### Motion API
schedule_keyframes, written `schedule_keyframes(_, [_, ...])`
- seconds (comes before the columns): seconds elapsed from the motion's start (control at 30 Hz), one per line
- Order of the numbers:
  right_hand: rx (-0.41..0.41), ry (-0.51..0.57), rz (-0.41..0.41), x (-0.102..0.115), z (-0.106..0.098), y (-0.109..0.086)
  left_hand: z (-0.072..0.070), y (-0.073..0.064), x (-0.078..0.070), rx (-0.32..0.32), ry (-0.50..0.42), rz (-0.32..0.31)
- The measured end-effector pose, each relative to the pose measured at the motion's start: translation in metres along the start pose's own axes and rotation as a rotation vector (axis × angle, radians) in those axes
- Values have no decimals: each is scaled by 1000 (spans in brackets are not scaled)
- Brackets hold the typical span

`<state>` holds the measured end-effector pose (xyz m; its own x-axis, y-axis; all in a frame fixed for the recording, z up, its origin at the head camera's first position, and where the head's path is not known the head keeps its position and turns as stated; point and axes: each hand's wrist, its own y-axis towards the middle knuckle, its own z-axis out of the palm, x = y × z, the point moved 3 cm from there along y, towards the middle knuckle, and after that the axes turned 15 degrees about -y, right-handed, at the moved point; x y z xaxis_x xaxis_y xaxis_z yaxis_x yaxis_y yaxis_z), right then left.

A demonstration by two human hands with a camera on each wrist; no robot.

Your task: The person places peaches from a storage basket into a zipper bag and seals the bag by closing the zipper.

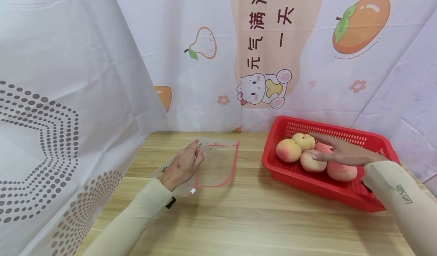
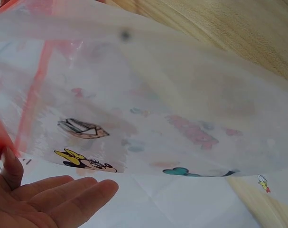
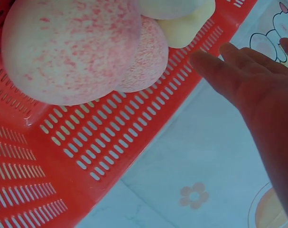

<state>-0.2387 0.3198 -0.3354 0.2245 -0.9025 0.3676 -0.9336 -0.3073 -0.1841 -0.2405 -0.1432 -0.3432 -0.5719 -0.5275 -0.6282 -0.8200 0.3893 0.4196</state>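
My left hand point(image 1: 182, 165) pinches the rim of a translucent zip bag point(image 1: 218, 168) with a red-pink zip strip. The bag's mouth gapes toward the right, and a white slider point(image 1: 192, 190) sits at its near corner. In the left wrist view, cartoon prints show on the bag point(image 2: 134, 104), thumb and forefinger grip its edge, and the other fingers stretch out below. Over a red perforated basket point(image 1: 317, 189), my right hand point(image 1: 345, 151) spreads its fingers above several peaches point(image 1: 288, 151). Its thumb overlaps a pale peach point(image 1: 310, 164) in the head view.
Both bag and basket are on a light wood table point(image 1: 239, 222), the basket at the right. A printed curtain point(image 1: 205, 89) hangs behind the table's back edge, and white cloth with grey dots point(image 1: 68, 115) hangs along the left.
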Motion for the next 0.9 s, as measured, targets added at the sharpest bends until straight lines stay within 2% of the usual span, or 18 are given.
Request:
schedule_keyframes(0.1, [-8, -15, 9, -3, 0, 0, 0, 0, 0, 1, -2, 0])
schedule_keyframes(0.17, [-18, -25, -14, -5, 1, 1, 0, 0, 0, 2, -7, -1])
schedule_keyframes(0.33, [-72, -41, -130, -13, 3, 6, -1, -1, 0, 1, -11, -1])
schedule_keyframes(0.4, [-87, -52, -150, -17, 4, 8, -1, -1, 1, 3, -10, 0])
schedule_keyframes(0.63, [-62, -60, -103, -28, 8, 10, -1, -1, 0, 8, -7, -3])
schedule_keyframes(0.9, [-75, -65, -112, -33, 11, 11, -1, -2, 0, 0, 0, -10])
